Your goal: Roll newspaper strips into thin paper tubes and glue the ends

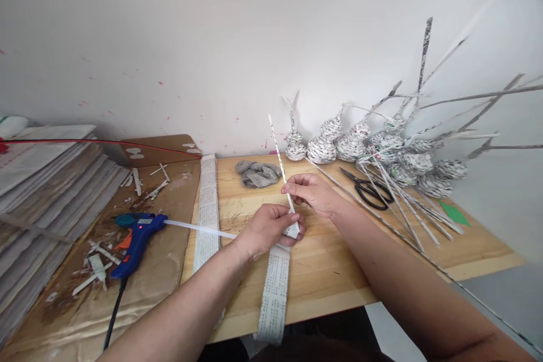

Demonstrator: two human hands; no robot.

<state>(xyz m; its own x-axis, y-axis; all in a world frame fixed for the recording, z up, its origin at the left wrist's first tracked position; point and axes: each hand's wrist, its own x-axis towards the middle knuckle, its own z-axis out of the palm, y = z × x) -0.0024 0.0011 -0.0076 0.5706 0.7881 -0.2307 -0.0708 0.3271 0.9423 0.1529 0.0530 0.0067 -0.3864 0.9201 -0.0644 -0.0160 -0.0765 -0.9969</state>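
Note:
A strip of printed newspaper (275, 288) runs up from the table's front edge, where its lower end hangs over. Its upper end is rolled into a thin paper tube (278, 150) that points up and slightly left. My left hand (271, 226) is closed around the wide lower part of the roll, thumb on top. Higher up, my right hand (311, 192) pinches the tube between thumb and fingers. A stack of flat newspaper strips (207, 192) lies left of my hands. Behind them sits a crumpled grey cloth (258, 174).
A blue glue gun (138, 246) with a long glue stick lies on stained cardboard (169, 271) among paper scraps. Newspapers (51, 192) are piled far left. Black scissors (369, 189), loose paper tubes (403, 203) and several woven gourd shapes (322, 150) are at the right.

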